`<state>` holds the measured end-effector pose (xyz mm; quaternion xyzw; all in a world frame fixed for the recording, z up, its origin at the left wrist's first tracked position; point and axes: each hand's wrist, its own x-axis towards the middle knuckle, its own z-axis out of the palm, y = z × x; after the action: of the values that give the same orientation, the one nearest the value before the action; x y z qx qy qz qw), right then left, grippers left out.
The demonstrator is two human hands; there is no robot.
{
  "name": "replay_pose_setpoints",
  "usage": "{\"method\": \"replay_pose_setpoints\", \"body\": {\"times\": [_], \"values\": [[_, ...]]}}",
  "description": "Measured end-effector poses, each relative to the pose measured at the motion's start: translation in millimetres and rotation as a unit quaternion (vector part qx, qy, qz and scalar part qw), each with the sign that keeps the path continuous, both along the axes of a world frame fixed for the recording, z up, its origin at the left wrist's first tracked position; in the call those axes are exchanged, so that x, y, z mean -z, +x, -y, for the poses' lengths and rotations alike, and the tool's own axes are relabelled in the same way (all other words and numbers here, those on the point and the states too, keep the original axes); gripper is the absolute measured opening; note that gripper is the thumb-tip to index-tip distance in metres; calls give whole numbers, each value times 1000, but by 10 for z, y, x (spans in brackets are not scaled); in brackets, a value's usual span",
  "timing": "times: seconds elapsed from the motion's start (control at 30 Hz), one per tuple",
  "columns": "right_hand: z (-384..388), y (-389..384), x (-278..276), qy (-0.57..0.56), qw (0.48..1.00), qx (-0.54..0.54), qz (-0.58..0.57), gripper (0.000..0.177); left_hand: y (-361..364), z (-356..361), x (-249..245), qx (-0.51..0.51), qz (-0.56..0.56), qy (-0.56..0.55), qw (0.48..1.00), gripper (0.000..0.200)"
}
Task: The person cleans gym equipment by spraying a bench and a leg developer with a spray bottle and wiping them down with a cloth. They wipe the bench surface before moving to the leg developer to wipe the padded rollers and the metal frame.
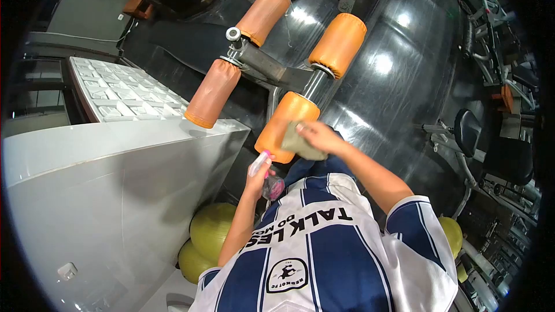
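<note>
My right hand [315,136] grips a grey-green cloth [299,143], which lies against the nearest orange padded roller [280,118] of a gym machine. Slight motion blur softens that hand. Lower and to the left, my left hand [258,178] is wrapped round the neck of a clear spray bottle [273,187] with a pink and white trigger head, close to the roller's lower end. Another orange roller [338,45] sits farther along the same metal bar. Two browner rollers, one upper [263,16] and one lower [213,93], are on a parallel bar to the left.
A white curved partition [127,190] stands on the left, with yellow-green exercise balls [215,230] beside it. The machine's dark frame [269,65] links the roller bars. Gym equipment [468,133] lines the right over shiny black flooring [387,75].
</note>
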<state>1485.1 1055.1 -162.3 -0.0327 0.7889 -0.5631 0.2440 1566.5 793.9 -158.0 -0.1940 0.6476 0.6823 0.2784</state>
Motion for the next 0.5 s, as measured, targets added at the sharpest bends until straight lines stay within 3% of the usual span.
{"method": "replay_pose_setpoints", "body": {"times": [0.03, 0.1, 0.2, 0.27, 0.3, 0.33, 0.43, 0.5], "values": [[-129, -99, 91, 50, 998, 48, 4, 39, -44, -2, 1, -17, 0, -7, 1000, 42], [-305, -269, 64, -26, 966, 235, -107, 38, -108, -9, -21, -34, 2, -16, 999, 44], [-254, -465, -193, 78, 917, 367, -135, 34, -205, -6, -66, -149, 22, -14, 989, 44], [53, -365, -39, 157, 925, 307, -158, 32, -244, 26, 28, -185, 19, 14, 983, 46], [271, -244, 91, 204, 904, 264, -267, 27, -262, 42, 132, -223, 17, 46, 974, 48], [479, -80, 26, 238, 944, 155, -169, 21, -259, 121, 269, -207, 25, 54, 977, 51], [978, 490, -86, 177, 944, -164, -226, 21, -258, 219, 299, -165, 30, 48, 985, 53], [965, 486, -74, 141, 946, -185, -225, 23, -242, 258, 310, -158, 36, 43, 986, 53]]}}
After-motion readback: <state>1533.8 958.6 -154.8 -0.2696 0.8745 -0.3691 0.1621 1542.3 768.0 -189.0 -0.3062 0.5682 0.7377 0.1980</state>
